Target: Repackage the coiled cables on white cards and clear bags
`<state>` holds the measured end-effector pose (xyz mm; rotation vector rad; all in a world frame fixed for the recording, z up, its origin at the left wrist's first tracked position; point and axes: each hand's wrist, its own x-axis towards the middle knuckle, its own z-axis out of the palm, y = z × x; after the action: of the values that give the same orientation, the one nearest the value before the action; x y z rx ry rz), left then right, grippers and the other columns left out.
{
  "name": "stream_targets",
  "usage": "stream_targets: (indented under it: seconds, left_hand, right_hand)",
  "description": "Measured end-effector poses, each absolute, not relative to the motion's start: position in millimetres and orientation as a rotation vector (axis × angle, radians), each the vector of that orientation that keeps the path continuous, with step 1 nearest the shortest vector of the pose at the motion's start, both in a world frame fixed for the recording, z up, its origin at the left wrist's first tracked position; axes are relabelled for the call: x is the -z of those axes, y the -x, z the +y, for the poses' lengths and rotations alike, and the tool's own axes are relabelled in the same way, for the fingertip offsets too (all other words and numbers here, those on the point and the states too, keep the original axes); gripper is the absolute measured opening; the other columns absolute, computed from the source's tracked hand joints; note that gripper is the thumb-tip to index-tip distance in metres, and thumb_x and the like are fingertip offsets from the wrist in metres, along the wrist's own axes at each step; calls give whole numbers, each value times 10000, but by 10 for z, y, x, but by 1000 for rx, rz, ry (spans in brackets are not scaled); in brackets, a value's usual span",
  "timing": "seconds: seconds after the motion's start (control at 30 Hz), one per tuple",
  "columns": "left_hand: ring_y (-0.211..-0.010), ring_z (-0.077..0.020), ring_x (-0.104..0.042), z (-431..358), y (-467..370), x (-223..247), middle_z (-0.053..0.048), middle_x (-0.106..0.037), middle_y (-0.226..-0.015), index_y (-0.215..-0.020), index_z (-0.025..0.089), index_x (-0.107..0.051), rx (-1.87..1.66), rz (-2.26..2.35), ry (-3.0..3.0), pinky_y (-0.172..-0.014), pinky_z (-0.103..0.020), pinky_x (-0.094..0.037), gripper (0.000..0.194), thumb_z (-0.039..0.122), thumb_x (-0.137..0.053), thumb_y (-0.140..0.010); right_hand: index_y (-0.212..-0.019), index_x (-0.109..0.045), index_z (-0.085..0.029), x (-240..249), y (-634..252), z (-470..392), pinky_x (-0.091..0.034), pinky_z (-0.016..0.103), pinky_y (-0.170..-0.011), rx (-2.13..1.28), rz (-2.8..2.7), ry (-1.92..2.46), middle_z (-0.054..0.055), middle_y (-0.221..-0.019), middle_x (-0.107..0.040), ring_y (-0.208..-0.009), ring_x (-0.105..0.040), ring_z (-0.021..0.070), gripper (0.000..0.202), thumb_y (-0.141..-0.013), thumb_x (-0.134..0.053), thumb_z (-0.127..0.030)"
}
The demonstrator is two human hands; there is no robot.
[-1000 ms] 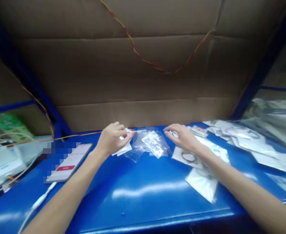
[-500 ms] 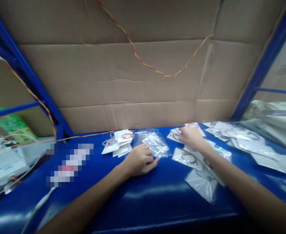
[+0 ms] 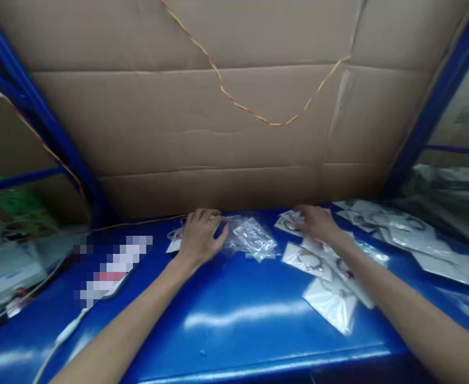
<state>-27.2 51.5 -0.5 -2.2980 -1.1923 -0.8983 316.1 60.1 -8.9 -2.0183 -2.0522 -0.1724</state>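
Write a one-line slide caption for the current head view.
Left hand over white cards, right hand among bagged bracelets, clear plastic bags between them.

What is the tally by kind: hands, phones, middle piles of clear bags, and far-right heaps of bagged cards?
Left hand, right hand: 2
Phone: 1
Middle pile of clear bags: 1
Far-right heap of bagged cards: 1
Total: 5

One left hand (image 3: 200, 240), one right hand (image 3: 319, 224) — one phone (image 3: 116, 285), one white cable (image 3: 65, 333) — packets (image 3: 412, 234) too overlapped to count.
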Motion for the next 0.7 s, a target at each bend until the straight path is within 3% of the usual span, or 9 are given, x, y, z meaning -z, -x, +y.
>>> stream_targets:
  seconds: [0.07, 0.13, 0.27, 0.37, 0.43, 0.5, 0.57, 0.63, 0.7]
  left_hand:
    - [-1207, -355, -563, 564, 315, 42, -157, -678, -1290, -1187, 172, -723, 808, -1332, 2237, -1013, -495, -427, 356, 391, -582, -944]
    - [-1292, -391, -520, 603, 355, 89, -184, -619, -1392, -1317, 166, -662, 696, -1464, 2203, -1060, -527, -402, 471, 444, -559, -951]
    - [-1263, -410, -561, 639, 409, 161, -184, -647, -1358, -1247, 192, -708, 484, -1634, 2208, -1067, -565, -395, 452, 484, -493, -977]
    - [-1315, -418, -529, 629, 394, 163, -195, -614, -1399, -1258, 180, -697, 548, -1628, 2181, -1087, -570, -391, 462, 485, -492, -977]
    - [-1372, -426, -476, 600, 351, 138, -208, -573, -1442, -1320, 160, -652, 677, -1576, 2153, -1113, -574, -378, 500, 489, -509, -971]
    - [-1399, -422, -446, 550, 285, 103, -213, -556, -1452, -1339, 146, -626, 804, -1483, 2160, -1135, -575, -365, 513, 484, -524, -967]
    - [-1408, -404, -439, 480, 205, 75, -201, -553, -1449, -1346, 154, -607, 907, -1343, 2210, -1145, -566, -367, 493, 460, -544, -964]
    - [-1405, -379, -451, 398, 121, 66, -183, -556, -1444, -1358, 176, -582, 982, -1192, 2270, -1141, -554, -385, 467, 410, -578, -954]
    - [-1404, -360, -459, 316, 44, 78, -179, -550, -1449, -1380, 185, -555, 1028, -1042, 2318, -1141, -546, -394, 462, 341, -598, -947]
  right_hand:
    - [-1301, -639, -130, 84, -3174, 597, -452, 291, -888, 192, -2046, 2018, 165, -1292, -697, -1173, -641, 284, 486, -840, -711, -266]
    - [-1201, -689, -107, 82, -3182, 587, -452, 310, -857, 201, -2036, 2039, 192, -1222, -718, -1131, -657, 317, 419, -824, -723, -286]
    - [-910, -749, -130, 79, -3176, 562, -438, 323, -706, 175, -2022, 2081, 167, -927, -769, -881, -715, 310, 219, -844, -682, -328]
    - [-810, -746, -148, 52, -3144, 546, -451, 351, -747, 207, -2000, 2053, 149, -841, -761, -839, -712, 296, 252, -899, -618, -347]
    - [-854, -764, -158, 15, -3108, 533, -437, 425, -915, 301, -1960, 1980, 154, -973, -770, -972, -697, 301, 280, -949, -546, -307]
    - [-954, -779, -178, -39, -3067, 514, -335, 511, -1069, 421, -1877, 1876, 154, -1205, -727, -1145, -637, 306, 315, -987, -483, -279]
    - [-1027, -776, -196, -104, -3026, 489, -294, 535, -1102, 497, -1737, 1717, 140, -1297, -681, -1203, -592, 312, 332, -1003, -465, -308]
    - [-1009, -776, -188, -168, -2985, 462, -390, 483, -1016, 447, -1570, 1475, 137, -1177, -712, -1103, -621, 303, 340, -994, -487, -367]
    - [-978, -770, -177, -211, -2932, 438, -479, 388, -826, 193, -1444, 1250, 109, -983, -731, -910, -649, 259, 352, -973, -521, -425]
